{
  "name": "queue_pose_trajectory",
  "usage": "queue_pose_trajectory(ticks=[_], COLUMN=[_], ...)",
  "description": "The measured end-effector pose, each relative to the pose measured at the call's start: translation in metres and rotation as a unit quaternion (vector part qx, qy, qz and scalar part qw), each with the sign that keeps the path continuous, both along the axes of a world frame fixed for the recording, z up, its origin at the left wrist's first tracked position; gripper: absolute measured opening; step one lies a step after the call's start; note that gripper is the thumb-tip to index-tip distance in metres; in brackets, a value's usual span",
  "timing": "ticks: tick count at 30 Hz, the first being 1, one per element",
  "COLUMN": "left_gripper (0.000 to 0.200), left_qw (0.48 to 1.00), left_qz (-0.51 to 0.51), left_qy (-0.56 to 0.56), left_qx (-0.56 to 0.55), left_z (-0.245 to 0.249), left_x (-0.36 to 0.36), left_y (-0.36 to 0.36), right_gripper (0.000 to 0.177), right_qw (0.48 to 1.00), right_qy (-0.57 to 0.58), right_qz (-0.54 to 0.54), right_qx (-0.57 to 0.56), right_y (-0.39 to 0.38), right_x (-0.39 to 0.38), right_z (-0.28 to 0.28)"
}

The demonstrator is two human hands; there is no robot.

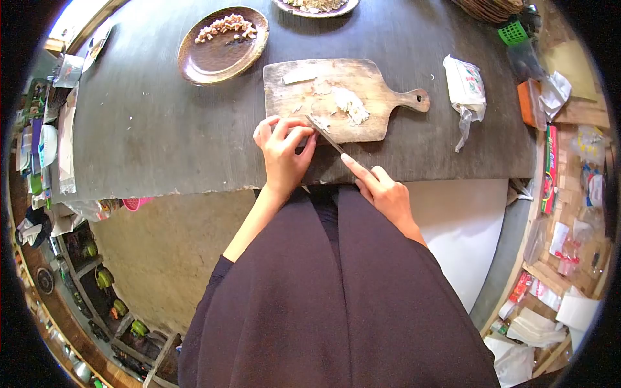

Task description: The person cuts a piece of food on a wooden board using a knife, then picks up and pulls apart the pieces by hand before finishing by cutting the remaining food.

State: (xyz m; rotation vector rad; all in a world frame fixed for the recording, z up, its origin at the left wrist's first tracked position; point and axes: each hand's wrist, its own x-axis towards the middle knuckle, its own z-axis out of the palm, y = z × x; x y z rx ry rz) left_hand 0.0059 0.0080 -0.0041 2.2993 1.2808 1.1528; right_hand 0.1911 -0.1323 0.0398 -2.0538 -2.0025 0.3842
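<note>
A wooden cutting board (362, 81) with a handle lies on the dark counter (149, 123). A small heap of chopped pale food (350, 103) sits near its middle. My right hand (381, 189) grips a knife (325, 134) whose blade angles up onto the board's near edge. My left hand (283, 150) rests at that edge, fingertips curled down beside the blade over a small pale piece that is mostly hidden.
A brown plate (220, 58) with chopped pieces sits left of the board. Another dish (317, 8) is at the far edge. A white plastic packet (464, 87) lies to the right. Clutter, boxes and a green basket (514, 31) crowd the right side.
</note>
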Motion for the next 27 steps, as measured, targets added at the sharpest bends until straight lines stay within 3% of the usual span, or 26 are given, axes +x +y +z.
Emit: queue_pose_trajectory(ticks=[27], left_gripper=[0.016], left_qw=[1.0], left_qz=[-0.013], left_qy=[-0.01], left_qx=[-0.017], left_z=[-0.001], left_x=[-0.002], left_y=[-0.001], right_gripper=[0.064], right_qw=[0.999], right_qy=[0.044], right_qz=[0.014], right_qx=[0.007], right_y=[0.002], right_x=[0.002], right_z=[0.0])
